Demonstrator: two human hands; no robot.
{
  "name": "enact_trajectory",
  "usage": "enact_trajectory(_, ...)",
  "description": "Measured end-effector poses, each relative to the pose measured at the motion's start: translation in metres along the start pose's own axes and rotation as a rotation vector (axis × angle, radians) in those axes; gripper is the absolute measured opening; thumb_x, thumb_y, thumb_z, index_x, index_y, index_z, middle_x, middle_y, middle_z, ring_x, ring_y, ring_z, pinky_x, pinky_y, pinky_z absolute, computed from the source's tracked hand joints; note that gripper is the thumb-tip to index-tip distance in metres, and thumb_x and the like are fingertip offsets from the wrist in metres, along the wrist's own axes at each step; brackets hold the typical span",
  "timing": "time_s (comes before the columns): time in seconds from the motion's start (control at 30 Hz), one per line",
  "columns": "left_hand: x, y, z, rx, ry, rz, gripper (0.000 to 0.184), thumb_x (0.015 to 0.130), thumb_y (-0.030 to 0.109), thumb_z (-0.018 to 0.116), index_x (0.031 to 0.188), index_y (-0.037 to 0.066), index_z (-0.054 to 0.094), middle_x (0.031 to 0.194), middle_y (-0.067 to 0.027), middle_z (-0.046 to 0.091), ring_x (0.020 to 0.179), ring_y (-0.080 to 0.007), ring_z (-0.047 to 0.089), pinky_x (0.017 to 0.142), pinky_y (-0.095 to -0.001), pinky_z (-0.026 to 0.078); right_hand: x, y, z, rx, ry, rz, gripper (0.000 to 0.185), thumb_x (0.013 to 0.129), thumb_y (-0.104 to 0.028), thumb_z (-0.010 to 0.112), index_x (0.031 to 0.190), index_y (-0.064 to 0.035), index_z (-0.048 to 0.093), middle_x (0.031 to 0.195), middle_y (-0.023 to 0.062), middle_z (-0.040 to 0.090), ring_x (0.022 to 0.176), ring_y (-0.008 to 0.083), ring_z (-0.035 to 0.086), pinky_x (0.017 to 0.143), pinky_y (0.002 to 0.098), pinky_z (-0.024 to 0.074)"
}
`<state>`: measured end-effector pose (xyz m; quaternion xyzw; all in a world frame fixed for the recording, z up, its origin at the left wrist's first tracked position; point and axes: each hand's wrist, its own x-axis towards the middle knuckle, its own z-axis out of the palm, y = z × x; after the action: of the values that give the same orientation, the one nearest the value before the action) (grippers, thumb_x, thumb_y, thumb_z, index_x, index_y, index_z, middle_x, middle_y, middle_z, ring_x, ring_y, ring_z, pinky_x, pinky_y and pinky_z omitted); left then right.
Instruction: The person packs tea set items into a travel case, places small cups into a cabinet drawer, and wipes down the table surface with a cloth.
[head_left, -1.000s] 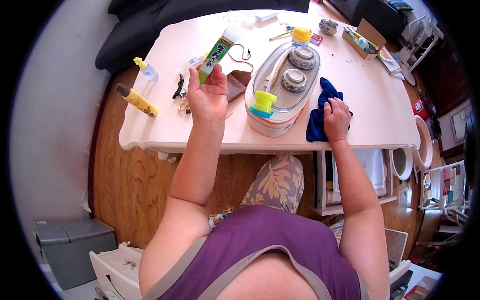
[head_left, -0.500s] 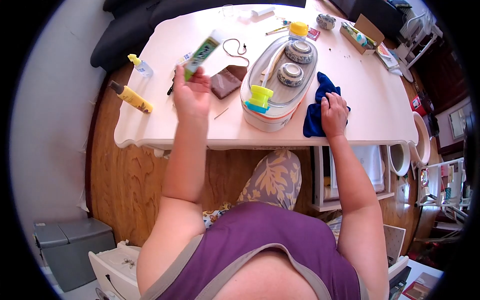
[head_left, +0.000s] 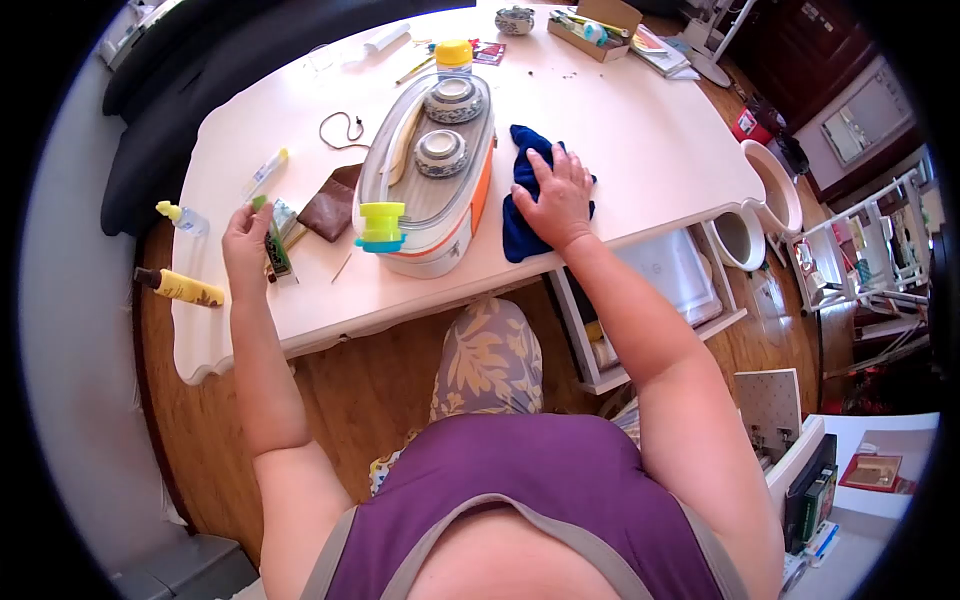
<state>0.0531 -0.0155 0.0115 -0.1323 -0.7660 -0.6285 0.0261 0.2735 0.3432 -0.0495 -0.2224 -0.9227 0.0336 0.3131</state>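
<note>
My left hand (head_left: 246,245) is at the table's left side, its fingers closed on a small green tube (head_left: 277,252) that points down near the tabletop. Beside it are a brown leather pouch (head_left: 325,210), a clear spray bottle with a yellow top (head_left: 187,219) and a yellow bottle with a brown cap (head_left: 192,290). My right hand (head_left: 560,200) lies with fingers spread on a crumpled navy cloth (head_left: 522,235). Between my hands stands an oval lidded container (head_left: 420,258), carrying two upturned patterned bowls (head_left: 452,100) and a lime-and-teal plastic piece (head_left: 381,226).
A yellow-lidded jar (head_left: 453,55) stands behind the container. A dark cord (head_left: 342,130) and a thin stick (head_left: 341,267) lie on the table (head_left: 640,130). At the back right is an open cardboard box (head_left: 605,25). Below the front edge a drawer (head_left: 660,290) is pulled out.
My left hand has lowered the green tube from above the table toward its left side. My right hand stays on the cloth, its fingers now more spread. The view has turned to the right.
</note>
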Motion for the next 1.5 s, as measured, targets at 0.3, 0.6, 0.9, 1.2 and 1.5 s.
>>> enact_trajectory(0.3,0.019,-0.030,0.047,0.488,-0.173,0.068,0.038,0.083,0.030,0.067,0.106,-0.001,0.065,0.083,-0.0085,0.069,0.072,-0.0132,0.062,0.067,-0.0264,0.047,0.002,0.001,0.007,-0.001,-0.085,0.009,0.045,0.082,-0.038,0.055,0.120,-0.0154,0.060,0.132,0.0147,0.049,0.123,0.0355,0.042,0.101,0.0477,0.0325)
enact_trajectory(0.6,0.000,-0.006,0.062,0.258,-0.196,0.263,0.035,0.089,0.029,0.060,0.106,-0.002,0.065,0.087,-0.0101,0.069,0.076,-0.0147,0.063,0.071,-0.0279,0.049,0.001,0.001,0.005,0.014,-0.078,0.037,0.045,0.082,-0.038,0.056,0.121,-0.0163,0.059,0.131,0.0136,0.049,0.124,0.0340,0.041,0.102,0.0471,0.0313)
enact_trajectory(0.9,-0.039,0.080,0.091,0.051,-0.422,0.021,0.042,0.088,0.028,0.062,0.111,-0.006,0.060,0.091,-0.0095,0.066,0.083,-0.0118,0.059,0.069,-0.0235,0.047,0.000,0.003,0.007,0.033,-0.045,0.028,0.044,0.081,-0.038,0.056,0.119,-0.0152,0.061,0.129,0.0133,0.050,0.122,0.0340,0.042,0.101,0.0470,0.0320)
enact_trajectory(1.2,-0.015,0.081,0.111,0.215,-0.540,-0.300,0.044,0.085,0.030,0.059,0.122,0.007,0.054,0.091,-0.0047,0.061,0.071,-0.0107,0.058,0.055,-0.0251,0.047,0.001,-0.001,0.002,0.038,-0.045,0.035,0.042,0.082,-0.037,0.056,0.117,-0.0151,0.062,0.128,0.0125,0.052,0.121,0.0313,0.043,0.100,0.0452,0.0335)
enact_trajectory(1.5,-0.011,0.072,0.109,0.173,-0.640,-0.514,0.026,0.084,0.029,0.059,0.100,0.009,0.061,0.072,0.0010,0.056,0.059,-0.0103,0.055,0.047,-0.0251,0.043,0.001,0.004,0.006,0.007,-0.061,0.046,0.044,0.083,-0.041,0.054,0.119,-0.0164,0.061,0.130,0.0123,0.051,0.123,0.0305,0.043,0.101,0.0444,0.0334)
